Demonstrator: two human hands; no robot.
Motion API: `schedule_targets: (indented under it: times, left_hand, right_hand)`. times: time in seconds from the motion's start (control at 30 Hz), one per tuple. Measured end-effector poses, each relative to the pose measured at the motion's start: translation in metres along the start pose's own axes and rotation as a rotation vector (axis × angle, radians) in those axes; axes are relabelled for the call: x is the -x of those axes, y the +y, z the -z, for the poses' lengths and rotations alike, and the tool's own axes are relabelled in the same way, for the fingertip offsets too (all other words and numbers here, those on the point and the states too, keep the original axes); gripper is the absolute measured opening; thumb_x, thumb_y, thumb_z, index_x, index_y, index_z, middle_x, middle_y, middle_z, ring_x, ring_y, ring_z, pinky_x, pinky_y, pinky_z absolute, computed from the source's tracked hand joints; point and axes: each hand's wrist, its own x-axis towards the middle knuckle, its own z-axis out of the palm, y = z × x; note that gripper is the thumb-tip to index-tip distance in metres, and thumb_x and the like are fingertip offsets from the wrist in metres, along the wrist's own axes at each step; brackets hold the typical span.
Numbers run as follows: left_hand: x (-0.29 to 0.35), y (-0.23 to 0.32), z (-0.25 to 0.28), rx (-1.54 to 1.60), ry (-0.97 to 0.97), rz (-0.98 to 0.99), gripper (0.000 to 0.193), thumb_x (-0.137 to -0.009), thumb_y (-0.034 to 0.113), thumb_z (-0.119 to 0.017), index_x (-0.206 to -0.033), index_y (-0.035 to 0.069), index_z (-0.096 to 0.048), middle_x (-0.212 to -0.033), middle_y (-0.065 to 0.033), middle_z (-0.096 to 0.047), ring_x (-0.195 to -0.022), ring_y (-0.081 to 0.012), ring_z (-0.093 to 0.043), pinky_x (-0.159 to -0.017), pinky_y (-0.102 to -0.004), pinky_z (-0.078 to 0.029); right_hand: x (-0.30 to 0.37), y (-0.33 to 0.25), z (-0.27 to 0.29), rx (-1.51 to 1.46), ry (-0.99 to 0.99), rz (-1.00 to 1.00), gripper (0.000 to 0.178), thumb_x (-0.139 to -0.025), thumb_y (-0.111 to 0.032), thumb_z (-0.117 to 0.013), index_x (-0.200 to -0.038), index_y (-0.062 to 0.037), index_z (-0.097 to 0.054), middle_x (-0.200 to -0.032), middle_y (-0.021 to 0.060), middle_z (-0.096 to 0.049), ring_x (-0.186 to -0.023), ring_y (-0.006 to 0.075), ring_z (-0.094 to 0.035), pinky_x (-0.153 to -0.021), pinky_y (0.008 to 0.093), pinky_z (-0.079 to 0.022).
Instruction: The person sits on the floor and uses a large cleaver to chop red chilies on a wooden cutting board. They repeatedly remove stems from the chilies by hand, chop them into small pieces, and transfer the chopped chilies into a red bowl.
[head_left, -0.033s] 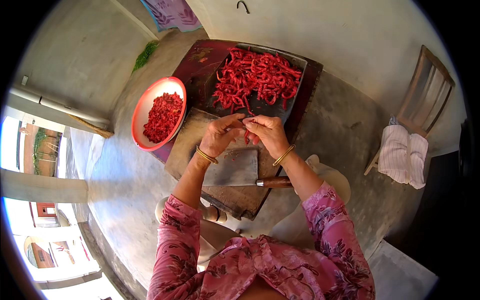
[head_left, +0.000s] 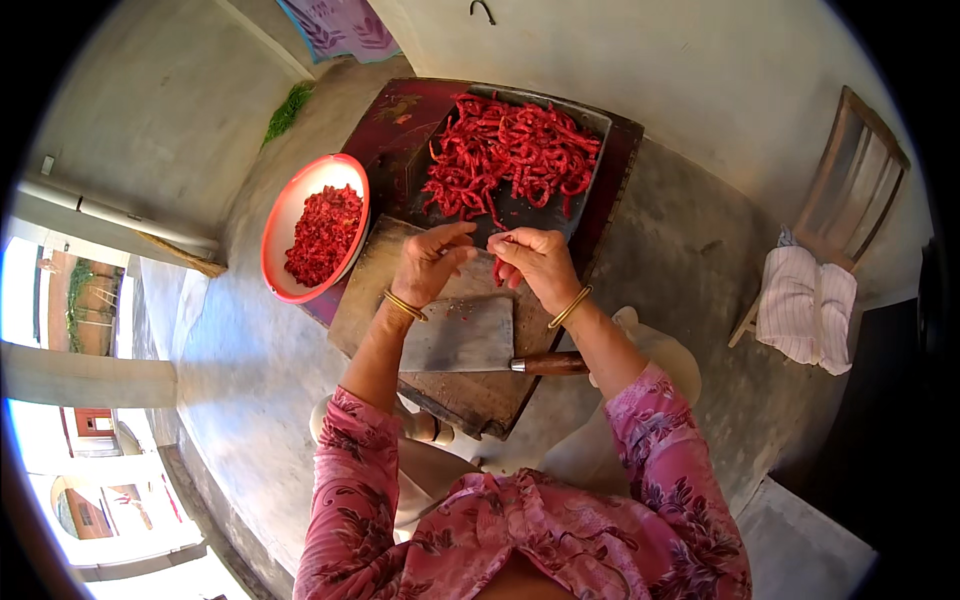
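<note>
Chilli pepper (head_left: 498,271) hangs slim, bright red and slightly curved.

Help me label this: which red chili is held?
The chili pinched in the right hand; the others lie in the tray or, chopped, in the basin.

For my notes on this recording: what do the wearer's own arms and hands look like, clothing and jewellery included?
The left sleeve and right sleeve are pink with a darker floral pattern, leaving the forearms bare. The left hand and right hand are ungloved. Each wrist wears gold-coloured bangles. Whether there are rings is hard to tell.
</note>
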Motion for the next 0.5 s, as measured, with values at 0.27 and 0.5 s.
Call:
schedule_targets:
  times: [0.27, 0.5]
  left_hand:
    - [-0.061, -0.043, 0.015, -0.695, 0.052, 0.070, 0.023, -0.076, 0.024, -0.069, -0.091, 0.006, -0.068, -0.080, -0.0155, -0.068, -0.080, -0.0320, -0.065, -0.073, -0.0419, -0.051]
    - [-0.090, -0.053, -0.004, -1.009, -0.030, 0.328, 0.032, -0.072, 0.032, -0.071, -0.091, 0.006, -0.066, -0.092, -0.0206, -0.064, -0.091, -0.0367, -0.061, -0.079, -0.0448, -0.049]
  right_hand:
    - [0.011, -0.009, 0.025, -0.057, 0.041, -0.018, 0.018, -0.088, -0.013, -0.058, -0.091, 0.0038, -0.064, -0.072, 0.0070, -0.062, -0.050, 0.0072, -0.056, -0.038, 0.0187, -0.042]
    - [0.009, -0.004, 0.025, -0.054, 0.005, -0.043, 0.018, -0.088, -0.013, -0.058, -0.090, 0.0038, -0.063, -0.071, 0.0055, -0.062, -0.051, 0.0068, -0.056, -0.039, 0.0188, -0.042]
